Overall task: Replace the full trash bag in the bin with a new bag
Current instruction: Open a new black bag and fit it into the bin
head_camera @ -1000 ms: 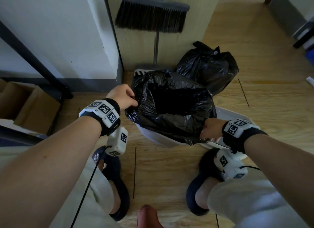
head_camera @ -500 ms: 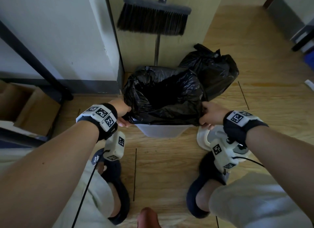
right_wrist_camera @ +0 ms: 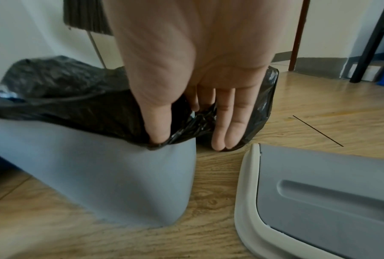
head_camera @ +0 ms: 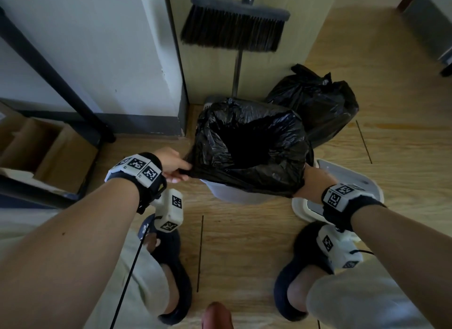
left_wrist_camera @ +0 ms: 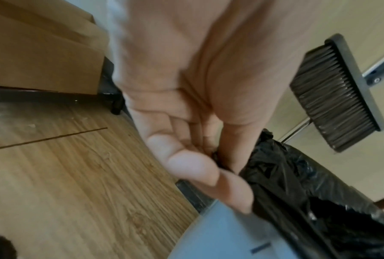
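Observation:
A new black bag (head_camera: 249, 147) lines the grey bin (head_camera: 232, 194), its mouth open and its edge folded over the rim. My left hand (head_camera: 181, 173) pinches the bag's edge at the bin's left side; the left wrist view shows thumb and fingers of that hand (left_wrist_camera: 222, 168) closed on the black plastic (left_wrist_camera: 297, 184) above the bin wall (left_wrist_camera: 220, 236). My right hand (head_camera: 311, 181) grips the edge at the right side. In the right wrist view this hand (right_wrist_camera: 186, 129) has bunched bag (right_wrist_camera: 64, 98) between thumb and fingers, against the bin (right_wrist_camera: 98, 171). The full tied bag (head_camera: 315, 103) sits behind.
The bin's grey lid (head_camera: 354, 179) (right_wrist_camera: 319, 192) lies on the wooden floor right of the bin. A broom (head_camera: 232, 30) leans on the wall behind. A cardboard box (head_camera: 49, 152) stands at the left under a dark frame. My slippered feet are close in front.
Both hands have spread the bag open and drawn its edge down over the bin's rim. The right hand now sits lower on the bin's side.

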A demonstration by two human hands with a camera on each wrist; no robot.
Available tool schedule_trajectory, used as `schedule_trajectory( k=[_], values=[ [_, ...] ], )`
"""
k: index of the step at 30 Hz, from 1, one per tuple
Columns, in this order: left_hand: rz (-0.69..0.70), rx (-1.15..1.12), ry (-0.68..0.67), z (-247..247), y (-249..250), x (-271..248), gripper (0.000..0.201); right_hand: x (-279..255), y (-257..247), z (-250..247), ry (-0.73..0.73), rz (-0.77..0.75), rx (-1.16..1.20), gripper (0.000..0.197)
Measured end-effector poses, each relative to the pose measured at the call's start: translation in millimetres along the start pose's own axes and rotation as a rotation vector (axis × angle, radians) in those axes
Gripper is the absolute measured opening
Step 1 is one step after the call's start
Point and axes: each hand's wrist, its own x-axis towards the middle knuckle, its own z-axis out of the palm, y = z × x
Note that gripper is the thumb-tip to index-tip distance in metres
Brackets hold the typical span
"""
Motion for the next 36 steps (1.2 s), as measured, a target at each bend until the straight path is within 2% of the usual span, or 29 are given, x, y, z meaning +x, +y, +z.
schedule_trajectory(
  k=[3, 9, 14, 17, 19, 23, 25, 26, 28, 31, 33, 34, 36],
  values=[
    [0.019, 0.068, 0.063, 7, -1, 2, 0.01, 5, 0, 3, 0.066, -0.014, -0.056, 0.092],
    [0.059, 0.205, 0.161, 20, -1, 13, 0.013, 11, 3, 6, 0.074, -0.022, -0.089, 0.085],
    [0.119, 0.362, 0.299, 22, -5, 25, 0.007, 18, 6, 9, 0.022, 0.037, -0.08, 0.046],
    [0.103, 0.411, 0.295, 21, -5, 33, 0.006, 25, 8, 10, -0.011, 0.061, -0.067, 0.035],
    [0.101, 0.45, 0.289, 22, -3, 39, 0.014, 27, 9, 8, -0.017, 0.092, -0.049, 0.031],
    [0.086, 0.691, 0.217, 24, 4, 47, 0.009, 34, 10, -2, -0.083, 0.087, -0.078, 0.031],
    [0.063, 0.775, 0.206, 25, 10, 51, 0.016, 42, 15, -10, -0.104, 0.106, -0.023, 0.032],
    [0.077, 0.772, 0.211, 22, 12, 54, 0.017, 45, 17, -17, -0.087, 0.118, 0.054, 0.028],
    [0.101, 0.633, 0.24, 12, 15, 63, 0.014, 49, 23, -36, 0.048, 0.154, 0.379, 0.021],
    [0.201, 0.116, 0.395, -9, 28, 63, 0.014, 45, 16, -75, 0.328, 0.178, 0.698, 0.021],
    [0.256, -0.145, 0.409, -14, 47, 53, 0.016, 41, -3, -99, 0.405, 0.137, 0.798, 0.024],
    [0.278, -0.191, 0.371, -14, 58, 49, 0.025, 41, -15, -108, 0.414, 0.116, 0.837, 0.025],
    [0.316, -0.017, 0.277, -8, 74, 43, 0.046, 47, -43, -117, 0.363, 0.082, 0.878, 0.026]
  ],
)
